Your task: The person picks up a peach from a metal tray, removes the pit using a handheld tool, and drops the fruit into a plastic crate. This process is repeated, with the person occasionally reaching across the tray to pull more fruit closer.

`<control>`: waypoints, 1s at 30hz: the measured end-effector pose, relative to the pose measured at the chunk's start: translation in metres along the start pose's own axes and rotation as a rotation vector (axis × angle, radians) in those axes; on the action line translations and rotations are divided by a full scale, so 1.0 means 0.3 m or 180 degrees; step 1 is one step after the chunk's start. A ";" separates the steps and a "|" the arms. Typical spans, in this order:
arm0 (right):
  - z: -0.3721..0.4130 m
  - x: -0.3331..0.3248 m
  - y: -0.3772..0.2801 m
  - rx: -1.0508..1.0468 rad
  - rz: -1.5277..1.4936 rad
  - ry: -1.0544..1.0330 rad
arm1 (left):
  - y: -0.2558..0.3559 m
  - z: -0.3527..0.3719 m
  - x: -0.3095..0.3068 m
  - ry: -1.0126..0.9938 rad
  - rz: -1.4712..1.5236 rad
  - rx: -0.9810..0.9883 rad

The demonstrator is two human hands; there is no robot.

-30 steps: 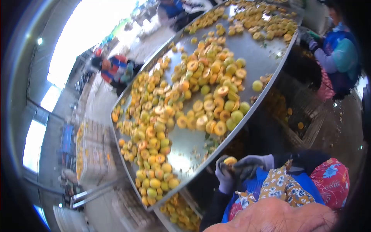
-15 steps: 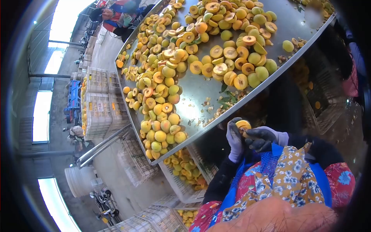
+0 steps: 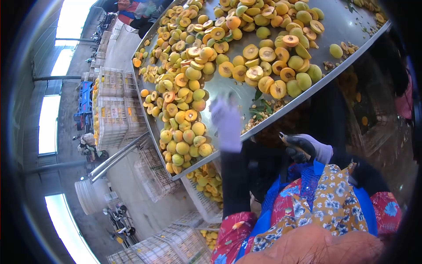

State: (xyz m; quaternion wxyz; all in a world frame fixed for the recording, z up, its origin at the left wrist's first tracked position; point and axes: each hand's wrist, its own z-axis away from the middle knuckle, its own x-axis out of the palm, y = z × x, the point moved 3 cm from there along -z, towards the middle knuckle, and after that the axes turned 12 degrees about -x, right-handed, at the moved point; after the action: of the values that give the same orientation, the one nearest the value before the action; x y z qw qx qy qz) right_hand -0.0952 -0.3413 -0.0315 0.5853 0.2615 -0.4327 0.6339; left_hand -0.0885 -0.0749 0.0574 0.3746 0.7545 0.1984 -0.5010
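My left hand (image 3: 226, 121), in a pale lilac glove, stretches over the metal sorting table (image 3: 217, 92). Motion smears its fingers, beside a pile of yellow peaches (image 3: 187, 136). Close to my body, my right hand (image 3: 303, 147) is closed in a dark-palmed lilac glove. A small pointed hand tool (image 3: 282, 136) sticks out from its fingers; the rest of the tool is hidden in the grip. Halved peaches (image 3: 266, 70) with bared centres lie cut side up on the table, right of my left hand.
Pits and leaves (image 3: 263, 109) lie along the table's raised rim (image 3: 316, 86). Below the table sits a crate of peaches (image 3: 206, 185). Stacked crates (image 3: 112, 116) and a white bucket (image 3: 92, 193) stand at left. Another person (image 3: 136, 11) works at the far end.
My left hand has left my right hand and reached up over the table. The cut peach once between my hands no longer shows there. My right hand stays near my body; the view shifted slightly.
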 end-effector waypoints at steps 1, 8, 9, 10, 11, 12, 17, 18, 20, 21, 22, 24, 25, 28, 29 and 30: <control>0.014 -0.005 -0.010 -0.0135 0.0256 -0.0107 | 0.045 -0.089 0.140 -0.0461 -0.0007 0.0112; 0.106 0.064 -0.104 -0.0815 0.1759 0.0674 | 0.135 -0.142 0.385 -0.0897 0.0968 0.0518; 0.098 0.066 -0.111 -0.1087 0.2014 0.0712 | 0.121 -0.115 0.342 -0.0980 0.1179 0.0245; 0.084 0.065 -0.117 -0.1357 0.2265 0.0746 | 0.111 -0.083 0.286 -0.1060 0.1384 -0.0035; 0.071 0.061 -0.123 -0.1631 0.2515 0.0777 | 0.095 -0.056 0.255 -0.1133 0.1587 -0.0316; 0.059 0.056 -0.125 -0.1837 0.2349 0.0699 | 0.076 -0.032 0.233 -0.0428 0.1698 0.0246; 0.073 0.157 -0.175 -0.2451 0.3806 0.0547 | 0.002 0.143 0.178 -0.2059 0.4420 -0.1689; 0.078 0.169 -0.172 -0.2806 0.4266 0.0458 | -0.012 0.183 0.170 -0.2338 0.4581 -0.1856; 0.080 0.200 -0.168 -0.2825 0.4816 0.0298 | -0.049 0.253 0.183 -0.2941 0.4636 -0.1996; 0.072 0.202 -0.158 -0.2819 0.4949 0.0273 | -0.051 0.291 0.178 -0.2907 0.4634 -0.1954; 0.063 0.201 -0.152 -0.2821 0.5089 0.0244 | -0.037 0.332 0.175 -0.2872 0.4637 -0.1902; 0.062 0.206 -0.138 -0.2808 0.5388 0.0189 | -0.021 0.402 0.161 -0.2951 0.4687 -0.2105; 0.064 0.198 -0.130 -0.2793 0.5518 0.0180 | -0.002 0.422 0.146 -0.2869 0.4663 -0.2266; 0.068 0.181 -0.109 -0.2651 0.5833 0.0133 | 0.035 0.468 0.128 -0.2621 0.4657 -0.2503; 0.073 0.185 -0.107 -0.2541 0.5891 0.0117 | 0.026 0.474 0.139 -0.2527 0.4523 -0.2216; 0.075 0.184 -0.101 -0.2425 0.5942 0.0104 | 0.013 0.481 0.149 -0.2436 0.4378 -0.1938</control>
State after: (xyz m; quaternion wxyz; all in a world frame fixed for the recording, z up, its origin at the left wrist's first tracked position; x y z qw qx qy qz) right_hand -0.0795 -0.3339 0.0332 -0.0947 -0.3951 -0.6302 0.6616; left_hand -0.1546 -0.1911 -0.0131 0.8246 0.3515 -0.3196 -0.3070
